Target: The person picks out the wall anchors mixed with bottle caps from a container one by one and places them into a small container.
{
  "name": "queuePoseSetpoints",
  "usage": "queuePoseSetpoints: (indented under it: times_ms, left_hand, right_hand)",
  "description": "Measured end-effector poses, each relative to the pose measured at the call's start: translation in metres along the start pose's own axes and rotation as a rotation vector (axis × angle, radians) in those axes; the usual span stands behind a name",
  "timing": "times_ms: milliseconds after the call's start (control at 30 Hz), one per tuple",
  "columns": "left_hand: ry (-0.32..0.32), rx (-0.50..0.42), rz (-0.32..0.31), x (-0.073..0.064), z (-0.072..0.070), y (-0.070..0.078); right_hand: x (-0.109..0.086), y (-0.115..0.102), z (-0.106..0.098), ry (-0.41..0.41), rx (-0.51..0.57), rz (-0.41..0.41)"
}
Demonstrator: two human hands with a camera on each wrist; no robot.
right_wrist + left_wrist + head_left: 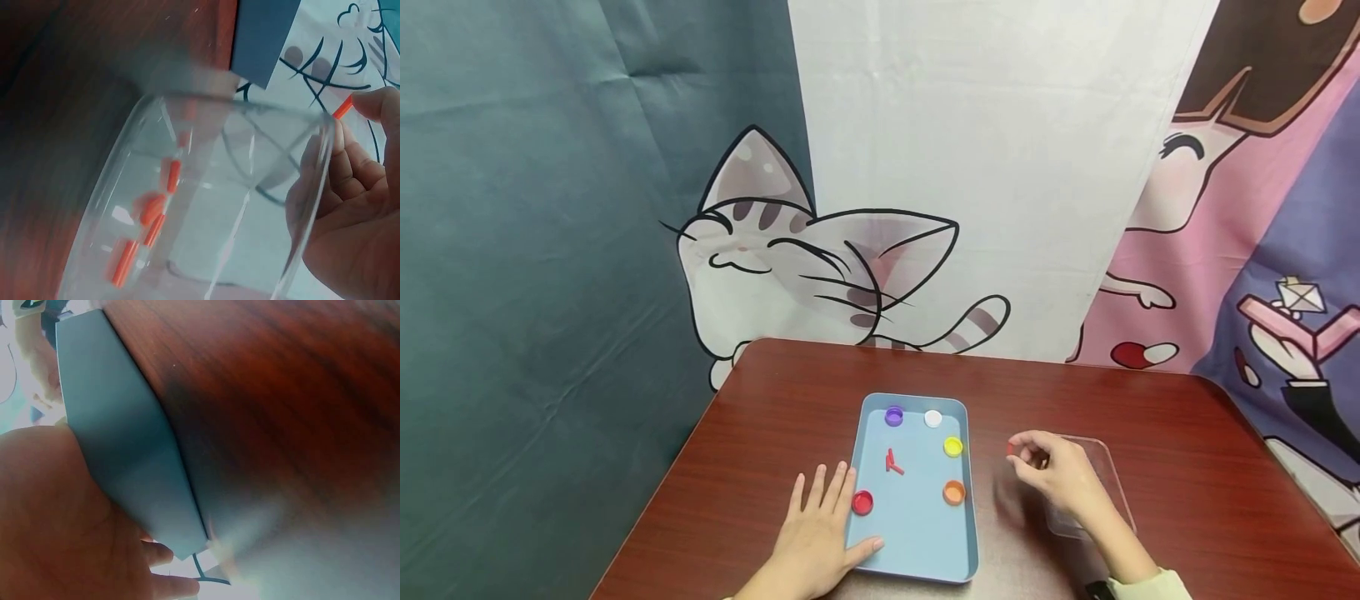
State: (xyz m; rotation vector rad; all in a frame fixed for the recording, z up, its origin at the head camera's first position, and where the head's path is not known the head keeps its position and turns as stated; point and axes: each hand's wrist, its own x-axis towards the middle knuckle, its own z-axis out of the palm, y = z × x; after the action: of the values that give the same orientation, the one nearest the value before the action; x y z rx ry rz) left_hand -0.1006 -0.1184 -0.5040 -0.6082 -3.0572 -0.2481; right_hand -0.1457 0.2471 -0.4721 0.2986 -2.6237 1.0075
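My right hand (1063, 475) pinches a short red stick (343, 107) between thumb and forefinger, above the table to the right of the blue tray (910, 542). Beneath that hand is a clear plastic box (1108, 462), with several short red pieces (127, 259) inside it in the right wrist view. My left hand (812, 537) rests at the tray's left edge, its fingers straight and spread and its thumb over the rim. Within the tray, a few red sticks (891, 463) lie left of the middle.
Around the tray's inside stand a purple cap (893, 416), a white cap (932, 418), a yellow cap (952, 447), an orange cap (953, 492) and a red cap (862, 502). The brown table (737, 467) reaches back to a printed cloth (1000, 167).
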Motion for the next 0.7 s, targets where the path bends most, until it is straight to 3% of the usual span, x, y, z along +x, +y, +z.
queuePoseSetpoints:
  times_ms: [200,433,700]
  left_hand:
    - [-0.003,-0.007,0.0,0.0,0.0,0.0]
    - [-0.006,-0.015,-0.001,0.0,-0.001,0.001]
    - [-0.011,-0.024,-0.004,0.0,-0.003,0.001]
  right_hand:
    - [-0.008,0.012,-0.013,0.051,-0.013,-0.05]
    - [-0.021,0.021,-0.03,0.04,-0.025,0.019]
    - [-0.032,0.03,-0.04,0.054,-0.017,0.04]
